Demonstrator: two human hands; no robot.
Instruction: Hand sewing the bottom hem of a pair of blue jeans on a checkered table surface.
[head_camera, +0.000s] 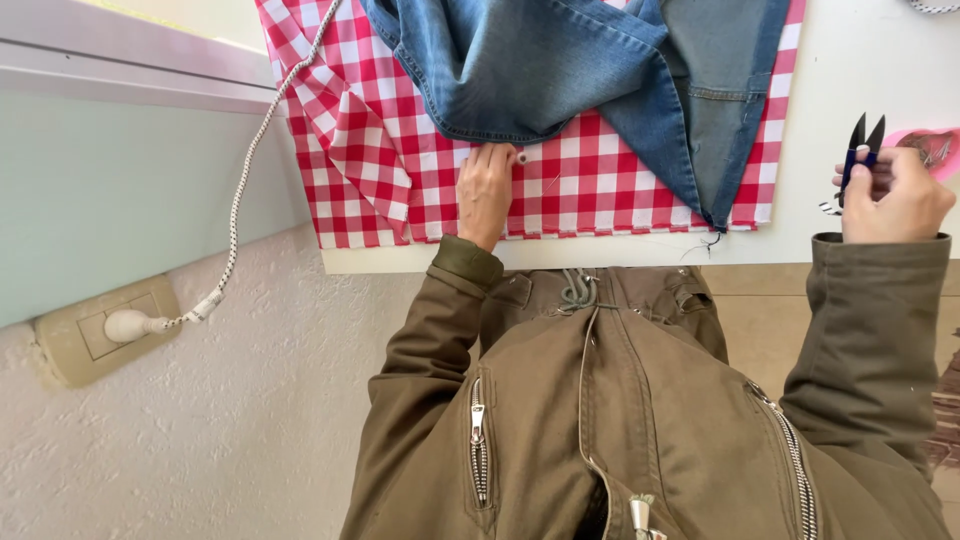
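Observation:
My left hand (486, 192) rests flat on a red and white checked cloth (375, 150), fingers at the hem of a piece of blue denim (520, 70) that lies on the cloth. My right hand (893, 197) is off to the right above the white table (860, 70), closed around small black thread snips (862, 150) whose blades point up. Both arms wear olive jacket sleeves.
A braided white cord (243, 170) runs from a plug (130, 325) in a beige wall socket up past the cloth's left edge. A pink object (935, 150) lies at the table's right edge. A pale wall and ledge lie to the left.

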